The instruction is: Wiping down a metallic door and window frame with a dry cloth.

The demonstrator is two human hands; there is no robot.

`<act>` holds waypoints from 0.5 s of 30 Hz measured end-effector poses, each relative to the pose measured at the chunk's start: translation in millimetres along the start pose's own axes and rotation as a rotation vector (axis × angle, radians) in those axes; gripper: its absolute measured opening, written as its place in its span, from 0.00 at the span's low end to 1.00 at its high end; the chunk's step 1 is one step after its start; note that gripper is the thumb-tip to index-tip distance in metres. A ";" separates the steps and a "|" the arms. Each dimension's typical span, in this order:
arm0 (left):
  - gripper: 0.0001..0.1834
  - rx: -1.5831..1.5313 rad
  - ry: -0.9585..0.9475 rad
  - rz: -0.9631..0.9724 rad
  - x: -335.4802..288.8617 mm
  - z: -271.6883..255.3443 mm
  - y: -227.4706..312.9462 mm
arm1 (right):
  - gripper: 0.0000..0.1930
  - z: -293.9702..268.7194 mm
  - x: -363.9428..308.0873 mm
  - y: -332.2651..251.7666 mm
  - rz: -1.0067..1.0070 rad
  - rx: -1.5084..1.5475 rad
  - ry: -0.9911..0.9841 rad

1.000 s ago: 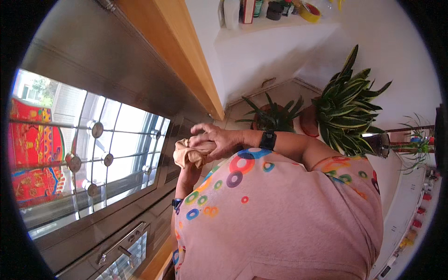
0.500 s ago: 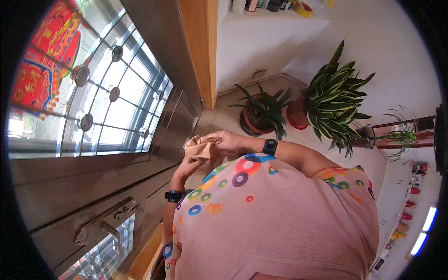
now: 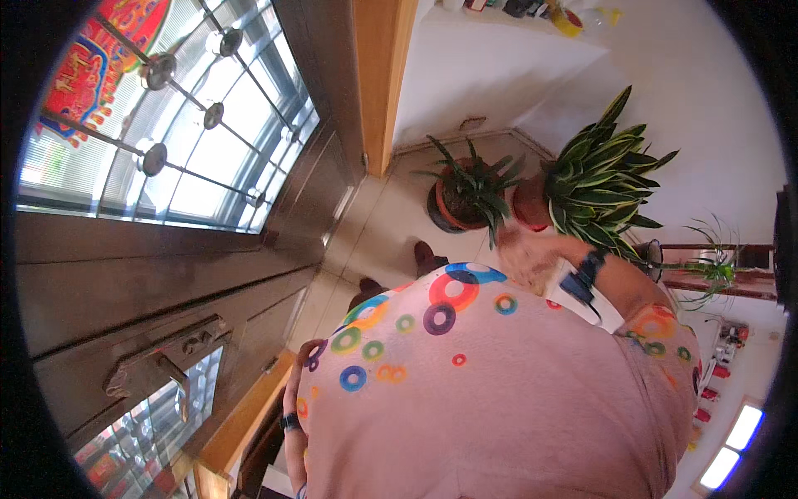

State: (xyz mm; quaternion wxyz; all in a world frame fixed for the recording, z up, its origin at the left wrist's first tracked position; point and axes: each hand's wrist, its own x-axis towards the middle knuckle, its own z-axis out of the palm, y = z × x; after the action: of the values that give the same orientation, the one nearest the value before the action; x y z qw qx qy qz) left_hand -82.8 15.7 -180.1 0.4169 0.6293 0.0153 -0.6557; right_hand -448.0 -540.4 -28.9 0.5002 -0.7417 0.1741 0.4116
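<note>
My right hand (image 3: 532, 259) is drawn in close to the front of my patterned pink shirt (image 3: 465, 374), near the potted plants. Motion smears its fingers, so I cannot make out whether anything is in them. Next to its dark wristband (image 3: 591, 264) is a flat white piece with a dark patch (image 3: 605, 314), which I cannot identify. Down at my left side, my left hand (image 3: 306, 358) is partly covered by the shirt's edge, and its fingers do not show clearly. The tan cloth is not plainly visible.
On the left stands a dark metal door (image 3: 166, 274) with a handle (image 3: 176, 378) and barred glass. A wooden frame (image 3: 381, 91) edges it. A low potted plant (image 3: 465, 195) and a taller leafy one (image 3: 598, 179) stand on the tiles. My shoes (image 3: 427, 256) show below.
My hands have parted from the tan cloth they held together. The right has moved right toward my chest, the left down to my side. The view has shifted, and my shoes now show.
</note>
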 end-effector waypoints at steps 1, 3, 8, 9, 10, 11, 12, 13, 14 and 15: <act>0.39 -0.050 0.068 -0.020 -23.8 1.2 -19.2 | 0.28 23.9 -21.7 -19.8 0.167 0.100 -0.150; 0.39 -0.094 0.139 -0.058 -52.8 4.6 -32.8 | 0.25 32.4 -40.9 -42.1 0.190 0.482 -0.161; 0.39 -0.161 0.249 -0.106 -92.9 29.7 -48.3 | 0.25 64.9 -76.0 -45.8 0.171 0.619 -0.298; 0.39 -0.160 0.251 -0.112 -95.4 34.3 -47.3 | 0.25 67.7 -79.0 -44.9 0.176 0.626 -0.312; 0.39 -0.158 0.250 -0.116 -95.0 39.9 -45.4 | 0.25 69.6 -81.6 -44.2 0.175 0.633 -0.323; 0.39 -0.158 0.249 -0.117 -95.0 43.6 -43.2 | 0.25 70.8 -83.5 -42.1 0.177 0.641 -0.331; 0.39 -0.152 0.242 -0.119 -94.4 47.6 -41.9 | 0.25 72.3 -83.0 -40.9 0.176 0.642 -0.345; 0.39 -0.155 0.254 -0.121 -97.5 48.9 -40.8 | 0.25 72.2 -83.4 -39.7 0.175 0.644 -0.357; 0.38 -0.156 0.256 -0.125 -99.0 51.7 -40.0 | 0.25 71.8 -84.8 -38.3 0.175 0.643 -0.370; 0.38 -0.155 0.252 -0.127 -99.1 54.6 -39.6 | 0.25 70.0 -83.0 -35.8 0.176 0.649 -0.376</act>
State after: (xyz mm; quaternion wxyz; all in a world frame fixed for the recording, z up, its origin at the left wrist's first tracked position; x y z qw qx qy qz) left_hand -163.4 64.0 -105.7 0.4169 0.6703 0.1579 -0.5933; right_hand -504.4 -475.5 46.3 0.6949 -0.4386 0.2637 0.5052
